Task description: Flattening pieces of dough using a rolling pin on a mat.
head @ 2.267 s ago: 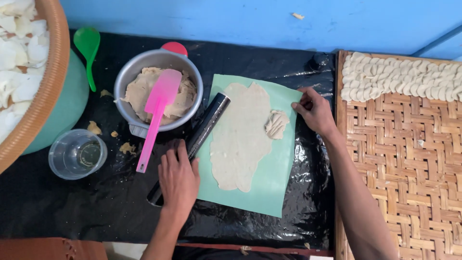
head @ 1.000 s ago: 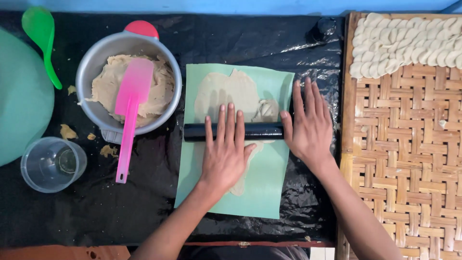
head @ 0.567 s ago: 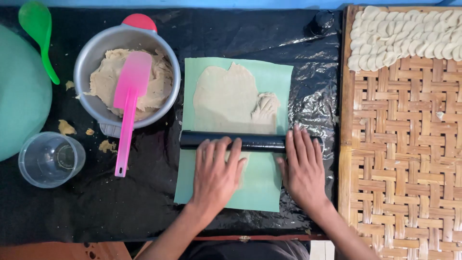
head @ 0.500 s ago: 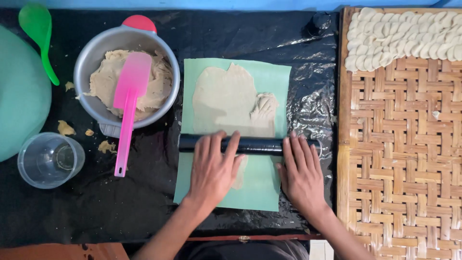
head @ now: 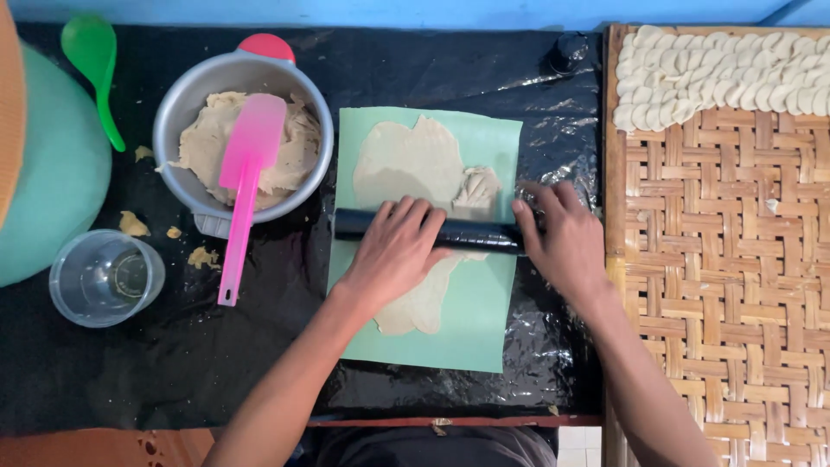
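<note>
Both hands lie flat on a black rolling pin [head: 458,232] that stretches crosswise over a sheet of pale dough [head: 413,177]. The left hand [head: 398,251] presses palm-down on the pin's middle, fingers spread and pointing toward the far edge of the bench; the right hand [head: 562,238] rests open on the pin's right end, fingers stretched over it. Neither hand is closed around the pin; they press on top of it, set apart from each other along its length.

The dough lies on a light green mat [head: 471,320], which sits near the middle of the bench [head: 130,380], on its black plastic covering. The dough reaches from the far part of the mat, under the pin, to a narrower tail toward the near edge. A crumpled fold of dough [head: 477,186] sits just beyond the pin, near the right hand.

Left of the mat stands a round metal bowl [head: 186,99] with more dough in it, and a pink spatula [head: 244,186] leans out of the bowl, its handle pointing toward the near edge. A clear plastic cup [head: 105,278] stands toward the left edge, with dough crumbs [head: 131,225] scattered nearby. A green spoon [head: 95,65] lies in the far left corner, beside a large green basin [head: 47,182]. Along the right edge lies a woven bamboo tray [head: 735,285], with rows of small pale dough pieces [head: 718,78] at its far end.
</note>
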